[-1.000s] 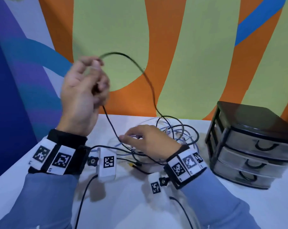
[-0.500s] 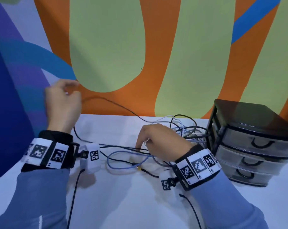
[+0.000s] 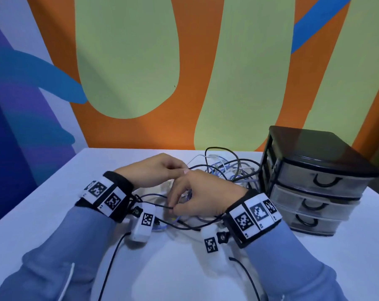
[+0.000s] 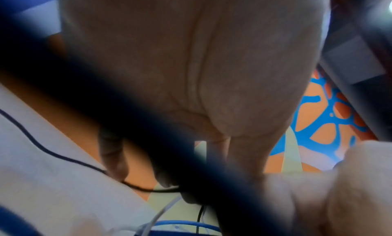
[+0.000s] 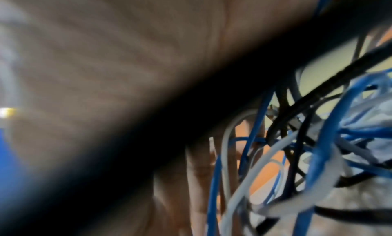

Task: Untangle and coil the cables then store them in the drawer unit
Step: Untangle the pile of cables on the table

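Since half a second back, left hand [image 3: 153,170] is down from beside the wall to table [image 3: 53,213] level, now touching my right hand [image 3: 202,195] over the near edge of the cable tangle [image 3: 229,168].

Left fingers curl onto a thin black cable [image 4: 63,157]; looks like a pinch near the fingertips, though the wrist view is blurred. Right thumb and forefinger pinch another black strand [image 3: 160,206] low by the left wrist, other fingers bent under; blue and white cables [image 5: 250,164] thread between those fingers.

Tangle sits on the table against the three-drawer unit [image 3: 314,181], all drawers closed. Nothing coiled yet.

Risk, as I judge it: pulling the black cable with the blue and white loops laced over my right fingers could cinch a knot tighter or drag the whole bundle along. Loops also crowd the drawer unit and may snag its frame.
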Motion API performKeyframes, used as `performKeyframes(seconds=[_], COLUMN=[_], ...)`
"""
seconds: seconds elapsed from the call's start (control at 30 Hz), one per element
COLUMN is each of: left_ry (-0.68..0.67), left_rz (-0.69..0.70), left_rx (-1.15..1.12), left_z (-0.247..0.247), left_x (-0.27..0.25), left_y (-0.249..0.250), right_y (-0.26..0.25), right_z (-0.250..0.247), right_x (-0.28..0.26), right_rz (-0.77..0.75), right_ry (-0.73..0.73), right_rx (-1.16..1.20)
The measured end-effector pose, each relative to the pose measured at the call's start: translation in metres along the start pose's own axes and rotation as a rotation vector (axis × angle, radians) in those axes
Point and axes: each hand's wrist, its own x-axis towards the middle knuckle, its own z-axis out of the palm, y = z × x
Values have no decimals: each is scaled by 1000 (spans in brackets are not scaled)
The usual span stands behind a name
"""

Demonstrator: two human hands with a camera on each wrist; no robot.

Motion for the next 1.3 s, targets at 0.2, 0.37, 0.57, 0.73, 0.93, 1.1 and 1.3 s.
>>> performKeyframes(seconds=[0.2,0.37,0.57,0.73,0.93,1.1,1.3], left_ry=[710,1319,1735,1860,1816,2000,1545], left_rz=[75,66,60,27,-153,-209,-455], left_rx=[-136,-338,-582,-796,-876,-674,-262], left_z=[-27,-60,-103,-145,-153,-238,-113], left_x=[-8,-22,-53,-69,-74,-72,-73], left_y=[0,-16,-41,-111,-134,-332,-75], right_y=[12,16,27,34,36,39,37], right_z=[-11,-13,-22,-27,-32,-34,-33], right_x=[-6,-6,-13,-10,-16,-16,-15], right_rz=[-4,70,136,117,142,151,111], right_ry=[118,191,237,452,322,386,410], right_rx=[-44,-180,-243,-166,-238,-214,-313])
